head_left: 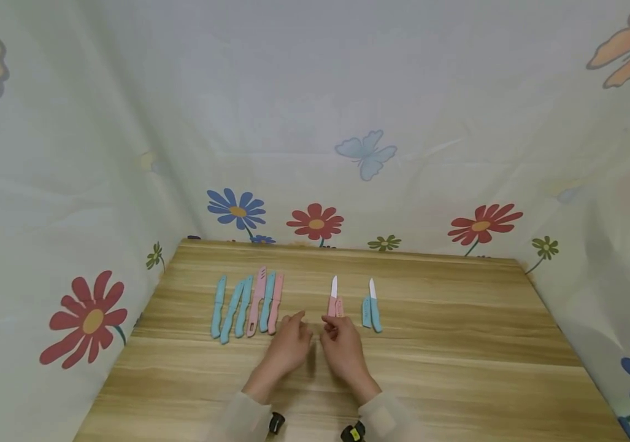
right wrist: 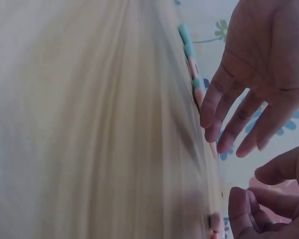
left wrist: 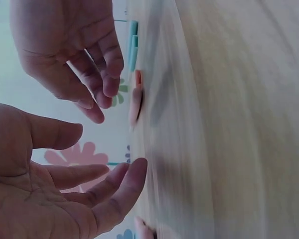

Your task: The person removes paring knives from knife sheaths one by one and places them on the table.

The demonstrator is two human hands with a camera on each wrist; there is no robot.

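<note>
Both hands hover over the wooden table, holding nothing. My left hand (head_left: 288,345) has loosely bent fingers and is nearest the right end of a row of sheathed paring knives. That row mixes blue knives (head_left: 218,307) and pink knives (head_left: 275,304). My right hand (head_left: 343,348), its fingers loosely curled, is just in front of an unsheathed pink paring knife (head_left: 334,298). A pink sheath (head_left: 339,307) lies against that knife, and the hand partly hides both. Further right, an unsheathed blue paring knife (head_left: 375,310) has a blue sheath (head_left: 367,312) beside it.
The wooden tabletop (head_left: 458,344) stretches out to the right and in front of the knives. A white cloth (head_left: 292,92) printed with flowers and butterflies hangs behind the table and along both sides.
</note>
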